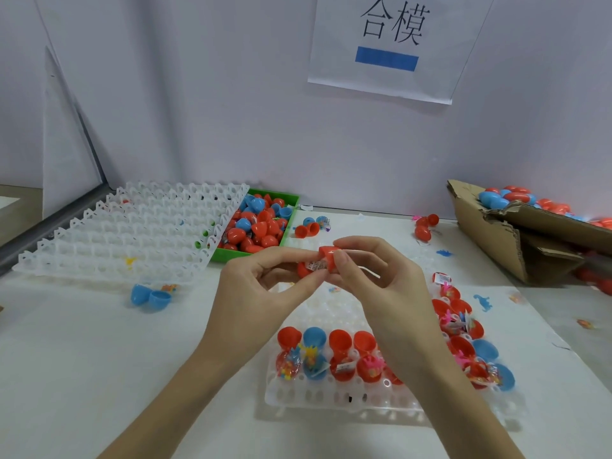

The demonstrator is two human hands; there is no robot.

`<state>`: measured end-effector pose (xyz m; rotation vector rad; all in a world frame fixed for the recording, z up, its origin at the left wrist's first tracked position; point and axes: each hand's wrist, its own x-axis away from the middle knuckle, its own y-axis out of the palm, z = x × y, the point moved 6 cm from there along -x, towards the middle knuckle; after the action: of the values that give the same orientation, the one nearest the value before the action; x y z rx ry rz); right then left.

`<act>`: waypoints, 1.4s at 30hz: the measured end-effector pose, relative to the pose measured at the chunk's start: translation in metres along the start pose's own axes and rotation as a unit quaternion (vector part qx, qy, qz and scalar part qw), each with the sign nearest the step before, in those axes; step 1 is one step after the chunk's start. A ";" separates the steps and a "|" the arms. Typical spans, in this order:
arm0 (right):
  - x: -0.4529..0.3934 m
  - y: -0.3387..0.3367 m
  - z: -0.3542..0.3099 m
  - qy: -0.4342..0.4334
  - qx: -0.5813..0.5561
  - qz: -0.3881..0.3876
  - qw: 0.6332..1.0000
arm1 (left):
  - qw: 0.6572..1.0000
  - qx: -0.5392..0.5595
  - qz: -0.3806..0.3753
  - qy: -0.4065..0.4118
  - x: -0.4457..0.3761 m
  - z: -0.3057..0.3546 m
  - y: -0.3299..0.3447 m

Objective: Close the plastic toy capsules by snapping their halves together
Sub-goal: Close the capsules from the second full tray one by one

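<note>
Both hands are raised over the worktop (pixel 99 342) with one red capsule (pixel 319 265) between them. The left hand (pixel 261 286) pinches the lower half, thumb and forefinger curled round it, and the right hand (pixel 374 276) pinches the upper half, which sits tilted at the seam. A printed packet (pixel 314 266) shows at the join; I think a corner of it pokes out, though fingers hide much of it.

To close it well, I'd tuck that packet fully inside first, square the two rims so they meet all round, then squeeze straight along the capsule's length until it snaps. Pressing while it is tilted would likely trap the wrapper or leave one side gaping.

More open, filled capsules wait in the white tray (pixel 331 399) below the hands.

On the wall, a paper sign (pixel 390 44) reads "合模" above a blue bar. The packet's print is too small to read.
</note>
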<state>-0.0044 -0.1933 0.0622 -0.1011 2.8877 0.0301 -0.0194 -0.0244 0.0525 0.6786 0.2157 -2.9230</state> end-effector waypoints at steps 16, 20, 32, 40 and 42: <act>0.001 -0.001 0.003 0.042 -0.056 -0.003 0.998 | 1.000 0.014 -0.011 0.017 -0.004 -0.006 -0.005; 0.002 0.002 0.001 0.011 -0.027 -0.002 1.000 | 1.000 0.017 0.013 0.014 -0.005 -0.006 -0.009; 0.004 0.006 -0.004 -0.068 0.047 0.013 0.997 | 0.961 -0.202 0.021 0.190 0.001 0.017 -0.004; 0.004 0.005 -0.002 -0.062 0.027 0.015 0.998 | 0.973 -0.167 0.032 0.158 0.003 0.018 -0.005; 0.005 0.006 -0.002 -0.068 0.025 0.007 0.997 | 0.991 -0.080 0.035 0.099 0.001 0.011 -0.009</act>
<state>-0.0100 -0.1875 0.0634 -0.0660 2.7508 -0.0310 -0.0266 -0.0172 0.0625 0.9279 0.4307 -2.7342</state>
